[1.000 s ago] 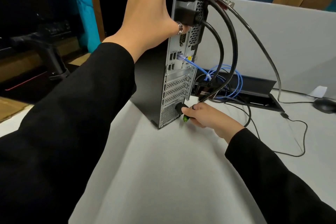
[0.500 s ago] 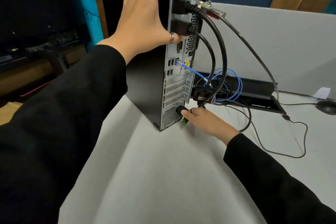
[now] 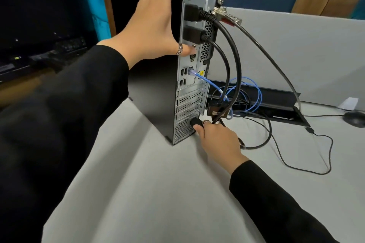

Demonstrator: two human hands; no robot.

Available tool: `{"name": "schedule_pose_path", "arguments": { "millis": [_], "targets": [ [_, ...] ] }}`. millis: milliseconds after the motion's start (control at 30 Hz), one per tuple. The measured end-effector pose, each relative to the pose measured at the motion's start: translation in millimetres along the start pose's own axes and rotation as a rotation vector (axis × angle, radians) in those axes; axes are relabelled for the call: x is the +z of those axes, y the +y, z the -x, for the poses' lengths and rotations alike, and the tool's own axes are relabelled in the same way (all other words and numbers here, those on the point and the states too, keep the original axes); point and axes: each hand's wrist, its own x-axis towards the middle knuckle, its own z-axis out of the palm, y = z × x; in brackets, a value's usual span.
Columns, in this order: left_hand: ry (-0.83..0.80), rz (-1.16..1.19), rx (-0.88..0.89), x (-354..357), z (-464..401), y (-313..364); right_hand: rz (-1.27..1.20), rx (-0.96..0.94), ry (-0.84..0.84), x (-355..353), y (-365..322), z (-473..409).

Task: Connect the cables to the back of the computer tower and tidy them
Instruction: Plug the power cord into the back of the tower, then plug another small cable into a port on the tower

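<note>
1. Computer tower (image 3: 158, 85) stands upright near the far edge of the grey desk (image 3: 158, 193), rear panel turned toward us. Our left hand (image 3: 156, 25) clasps its top rear corner, fingers over the top and thumb on the back panel, so it is grasping the case.
2. Our right hand (image 3: 217, 140) pinches the black power plug (image 3: 195, 122) at the socket low on the panel. We cannot tell whether it is fully seated.
3. Risk, as we judge it: pushing the plug in could slide or tip this narrow case if the left hand loosens, since the push runs along the desk.
4. Risk: the two thick black cables (image 3: 235, 61) hang in loops just above our right hand. A snagged wrist could drag their plugs out of the upper ports.
5. Risk: the blue network cable (image 3: 213, 85) runs taut from its port to a loose coil by the black cable tray (image 3: 276, 96). Shifting the tower could strain that connector.
6. Count at the panel: two thick black cables, one blue network cable, one grey cable (image 3: 266, 55) with a screw connector near the top, and one power plug in hand.
7. Count elsewhere: one thin black wire (image 3: 296, 165) trailing loose on the desk, one mouse (image 3: 354, 118) at the right edge, one cable tray, two hands.
8. Tidying is not yet done, we judge: the cables lie tangled by the tray.
</note>
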Motion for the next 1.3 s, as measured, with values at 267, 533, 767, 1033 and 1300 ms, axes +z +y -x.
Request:
{"name": "schedule_pose_path", "arguments": {
  "millis": [267, 533, 767, 1033, 1300],
  "targets": [
    [0.027, 0.003, 0.011, 4.1, -0.6, -2.9, 0.079, -0.05, -0.024, -3.2, 0.2, -0.4],
    [0.047, 0.04, 0.0, 5.6, 0.5, 1.4, 0.047, 0.008, -0.022, -1.5, -2.9, 0.7],
    [0.03, 0.078, -0.031, 1.0, 7.1, 9.6, 0.082, -0.037, -0.016, -7.1, -1.1, 7.6],
    [-0.03, 0.121, -0.167, 1.3, 43.1, 23.1, -0.135, 0.045, -0.191, -17.4, 30.0, 28.7],
    [-0.097, 0.308, -0.438, 26.1, 123.9, 63.7, -0.373, 0.279, 0.311, -12.5, 94.3, 61.8]
  ]
}}
